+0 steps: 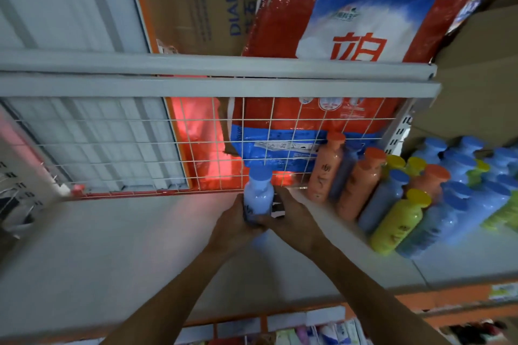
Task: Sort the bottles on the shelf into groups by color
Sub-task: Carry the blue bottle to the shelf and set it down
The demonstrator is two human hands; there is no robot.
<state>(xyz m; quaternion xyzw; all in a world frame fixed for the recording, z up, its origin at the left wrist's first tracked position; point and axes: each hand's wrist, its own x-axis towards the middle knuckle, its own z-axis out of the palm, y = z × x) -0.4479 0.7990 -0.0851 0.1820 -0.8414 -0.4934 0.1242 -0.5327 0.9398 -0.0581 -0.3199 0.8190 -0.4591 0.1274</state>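
I am gripping a blue bottle (258, 193) upright between my left hand (232, 221) and right hand (291, 218), fingers curling round its lower body, low over the shelf (112, 246), just before the grid (140, 143). Mixed bottles (398, 221) are crowding to the right of my hands.

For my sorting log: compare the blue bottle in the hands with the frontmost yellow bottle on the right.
The blue bottle is pale blue with a blue cap; the yellow bottle is yellow, cap included. The left hand and right hand grip the blue bottle, apart from the other bottles; the yellow bottle stands untouched among them. Both share one shape.
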